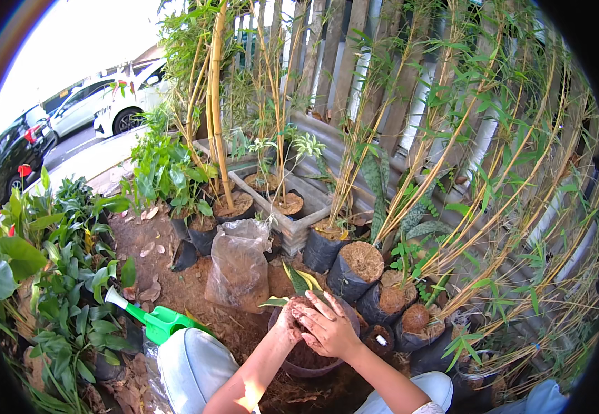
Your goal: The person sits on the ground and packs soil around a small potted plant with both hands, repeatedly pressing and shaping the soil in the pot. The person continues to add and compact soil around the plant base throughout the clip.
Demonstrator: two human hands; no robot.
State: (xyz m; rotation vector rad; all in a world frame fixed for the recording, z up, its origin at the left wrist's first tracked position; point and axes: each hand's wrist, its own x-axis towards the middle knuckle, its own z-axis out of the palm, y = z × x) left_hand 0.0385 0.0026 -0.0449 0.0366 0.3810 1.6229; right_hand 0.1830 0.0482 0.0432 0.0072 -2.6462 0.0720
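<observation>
My left hand [291,318] and my right hand [328,325] meet over a round dark plastic pot [312,370], both smeared with soil. The right lies across the left with its fingers spread, and what may be between the palms is hidden. Dark soil [305,356] shows inside the pot below them. Just beyond my hands rise the yellow-edged leaves of a snake plant [299,281]; its base is hidden. Further forward stands a clear plastic bag [238,264] with brown material inside.
A green watering can [161,322] with a white spout lies by my left knee [193,365]. Several black grow bags [350,274] curve along the right, below leaning bamboo stems [449,139]. A concrete planter [295,227] stands ahead. Leafy plants [61,295] crowd the left; cars [134,98] are beyond.
</observation>
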